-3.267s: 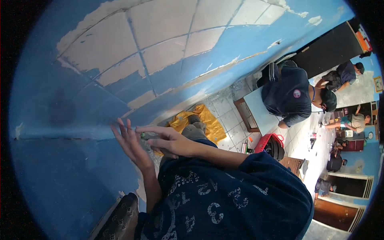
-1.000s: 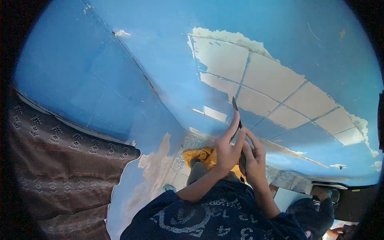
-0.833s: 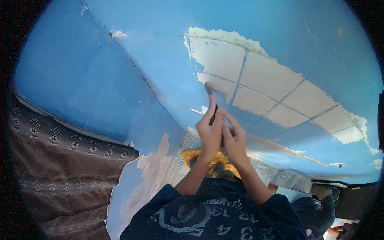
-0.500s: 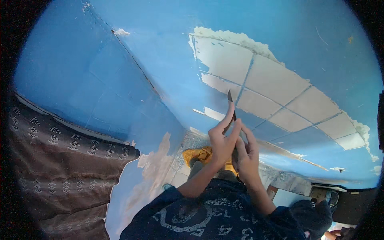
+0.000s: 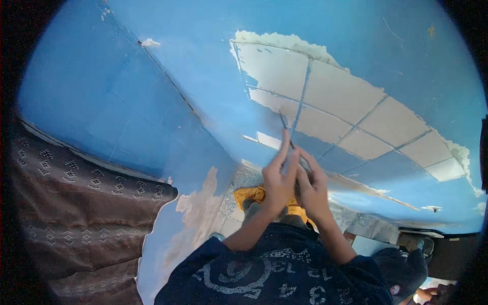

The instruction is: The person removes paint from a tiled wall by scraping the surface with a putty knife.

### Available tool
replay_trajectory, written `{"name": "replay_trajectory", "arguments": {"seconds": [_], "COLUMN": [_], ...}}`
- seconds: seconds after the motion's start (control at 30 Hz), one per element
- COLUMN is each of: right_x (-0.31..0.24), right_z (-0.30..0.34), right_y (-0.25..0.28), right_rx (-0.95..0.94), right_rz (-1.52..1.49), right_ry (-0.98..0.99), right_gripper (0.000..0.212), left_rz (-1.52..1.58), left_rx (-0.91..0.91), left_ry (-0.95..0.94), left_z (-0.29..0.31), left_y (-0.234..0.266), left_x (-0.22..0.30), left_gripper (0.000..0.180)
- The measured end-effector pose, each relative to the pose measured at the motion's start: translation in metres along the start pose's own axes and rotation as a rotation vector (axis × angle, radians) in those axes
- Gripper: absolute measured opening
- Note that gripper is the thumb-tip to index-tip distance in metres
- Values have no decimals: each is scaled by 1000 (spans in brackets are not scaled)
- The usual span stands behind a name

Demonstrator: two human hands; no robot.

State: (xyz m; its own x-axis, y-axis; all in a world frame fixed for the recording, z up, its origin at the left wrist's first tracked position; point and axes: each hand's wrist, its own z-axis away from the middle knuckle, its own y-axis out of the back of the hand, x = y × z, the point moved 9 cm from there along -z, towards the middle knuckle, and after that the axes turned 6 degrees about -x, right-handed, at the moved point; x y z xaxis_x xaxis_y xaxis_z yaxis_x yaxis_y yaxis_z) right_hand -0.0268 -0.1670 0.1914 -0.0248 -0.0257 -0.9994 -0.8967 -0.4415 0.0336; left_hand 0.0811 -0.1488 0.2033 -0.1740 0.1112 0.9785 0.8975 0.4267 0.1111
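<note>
Flaking blue wall (image 5: 203, 66), left fingers (image 5: 280, 155) and right fingers (image 5: 311, 163) clamped on thin-bladed tool (image 5: 283, 121), tip near pale tiles (image 5: 325, 124)

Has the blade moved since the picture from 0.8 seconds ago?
Yes, the blade has moved rightward and slightly down, nearer the steep blue seam at its right.

Pale-printed dark navy shirt (image 5: 277, 269)

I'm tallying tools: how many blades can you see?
1: the blade, projecting beyond the left hand and right hand, in front of the wall. Others may be hidden.
</note>
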Motion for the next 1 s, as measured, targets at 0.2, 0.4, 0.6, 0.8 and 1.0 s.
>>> {"name": "replay_trajectory", "arguments": {"seconds": [0.2, 0.4, 0.6, 0.8, 1.0], "right_x": [-3, 3, -6, -4, 11], "right_z": [-12, -11, -32, -14, -47], "right_y": [-5, -21, -31, -40, -53], "right_rx": [85, -11, 0, -37, -83], "right_rz": [-14, -39, -116, -249, -228], "right_ry": [143, 50, 57, 39, -35], "right_gripper": [36, 36, 35, 36, 37], "left_rz": [98, 11, 125, -77, 96], "left_rx": [-35, -84, 25, -76, -26], "left_ry": [14, -158, -65, -172, 167], "left_z": [-9, 4, -18, 5, -27], "left_y": [-2, 12, 22, 25, 40], "left_x": [5, 16, 6, 4, -20], "left_gripper": [47, 45, 45, 46, 48]}}
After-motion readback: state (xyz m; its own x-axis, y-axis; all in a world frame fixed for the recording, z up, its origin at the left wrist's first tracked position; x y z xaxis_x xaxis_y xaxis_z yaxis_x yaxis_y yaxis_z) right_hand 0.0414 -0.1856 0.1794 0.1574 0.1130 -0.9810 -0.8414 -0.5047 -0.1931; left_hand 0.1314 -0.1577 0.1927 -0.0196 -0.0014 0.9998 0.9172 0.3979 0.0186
